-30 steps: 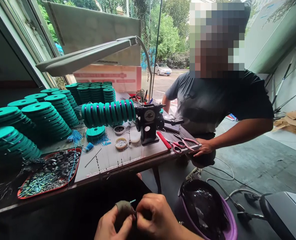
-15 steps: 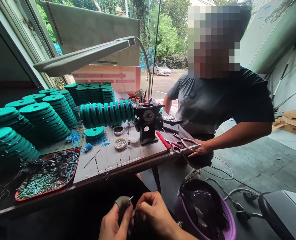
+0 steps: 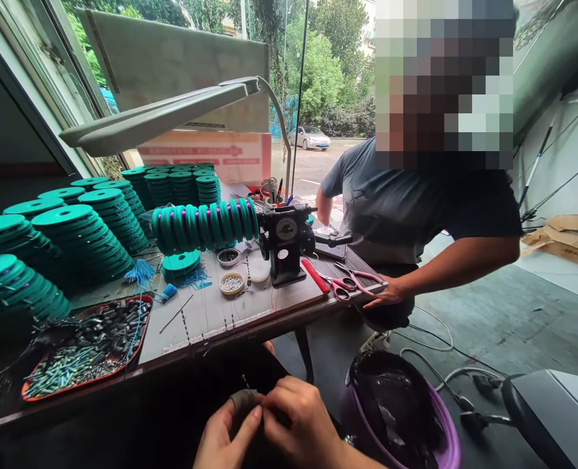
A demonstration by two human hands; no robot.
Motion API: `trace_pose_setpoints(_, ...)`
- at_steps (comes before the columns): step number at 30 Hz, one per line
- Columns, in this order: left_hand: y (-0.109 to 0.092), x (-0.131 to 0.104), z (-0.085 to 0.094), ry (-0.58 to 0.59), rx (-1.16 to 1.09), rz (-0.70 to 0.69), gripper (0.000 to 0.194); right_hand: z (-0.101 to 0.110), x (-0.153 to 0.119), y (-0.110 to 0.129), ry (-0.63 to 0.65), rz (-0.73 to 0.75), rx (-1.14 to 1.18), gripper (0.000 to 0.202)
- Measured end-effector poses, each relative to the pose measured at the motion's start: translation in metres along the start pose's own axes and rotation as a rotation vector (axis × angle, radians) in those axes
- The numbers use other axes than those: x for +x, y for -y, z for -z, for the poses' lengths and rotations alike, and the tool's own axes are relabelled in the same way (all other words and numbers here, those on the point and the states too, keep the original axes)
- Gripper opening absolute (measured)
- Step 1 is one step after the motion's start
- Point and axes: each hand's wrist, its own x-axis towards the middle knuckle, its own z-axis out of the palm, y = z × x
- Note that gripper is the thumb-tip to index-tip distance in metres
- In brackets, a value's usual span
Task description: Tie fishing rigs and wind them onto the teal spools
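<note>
Low in the view, below the table edge, my left hand point(image 3: 229, 430) is closed, with a grey-green covering point(image 3: 243, 400) around its index finger. My right hand point(image 3: 299, 417) is pinched against it, fingertips touching the left ones. What lies between the fingertips is too small and dark to make out. A thin dark piece with a pale tip point(image 3: 245, 380) sticks up just above the covered finger. Beyond the hands, a black winding device point(image 3: 287, 251) on the table carries a row of green rings point(image 3: 206, 225).
Stacks of green spools point(image 3: 81, 241) stand at the left, behind a red-rimmed tray point(image 3: 145, 326) of small parts. Scissors point(image 3: 342, 288) and pink pliers point(image 3: 367, 281) lie near a person's hand point(image 3: 386, 292). A purple bucket point(image 3: 448, 417) stands at the right.
My right hand has closed in against my left fingertips, and the small piece above them now stands more upright. The person at the right leans closer, and the view has shifted slightly.
</note>
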Motion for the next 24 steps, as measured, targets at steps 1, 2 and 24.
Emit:
trace_pose_setpoints(1, -0.001, 0.001, 0.000, 0.014, 0.000, 0.007, 0.032, -0.001, 0.000, -0.001, -0.031, 0.104, -0.106, 0.021)
trace_pose_setpoints(2, -0.002, 0.001, 0.000, 0.017, 0.006, 0.008, 0.032, -0.001, 0.000, -0.002, -0.055, 0.192, -0.206, 0.023)
trace_pose_setpoints(24, -0.005, 0.012, -0.007, 0.099, 0.087, -0.005, 0.016, 0.012, 0.003, -0.010, 0.170, 0.333, -0.510, 0.017)
